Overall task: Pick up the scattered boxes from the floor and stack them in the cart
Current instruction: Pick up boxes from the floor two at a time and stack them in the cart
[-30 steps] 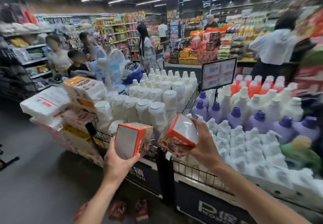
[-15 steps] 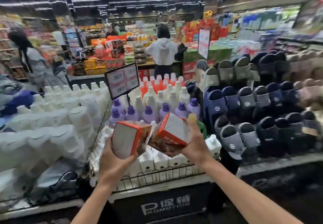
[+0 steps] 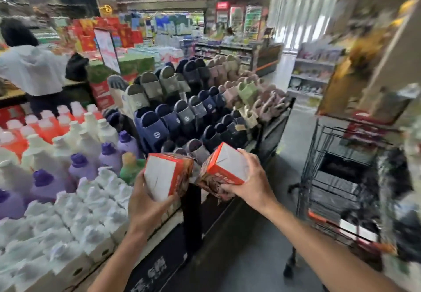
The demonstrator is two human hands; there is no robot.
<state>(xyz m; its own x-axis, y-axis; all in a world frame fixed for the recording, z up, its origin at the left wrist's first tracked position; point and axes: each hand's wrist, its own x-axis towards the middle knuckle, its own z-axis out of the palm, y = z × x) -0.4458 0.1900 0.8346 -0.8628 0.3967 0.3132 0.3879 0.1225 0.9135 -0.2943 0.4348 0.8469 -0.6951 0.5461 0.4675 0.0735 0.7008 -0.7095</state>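
Two boxes in hand, cart off to the side

Left hand (image 3: 145, 202) is wrapped around one orange-and-white box (image 3: 165, 175), and right hand (image 3: 248, 180) grips a second box (image 3: 224, 168), tilted. Both are held up just left of the black wire cart (image 3: 337, 177), not touching it. Farther left of the cart are the slippers (image 3: 182, 109) and then rows of bottles (image 3: 68, 166). Pretty blurry overall.

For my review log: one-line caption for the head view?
Left hand and right hand each hold an orange-and-white box, left box, right box, beside slippers, black cart at right.
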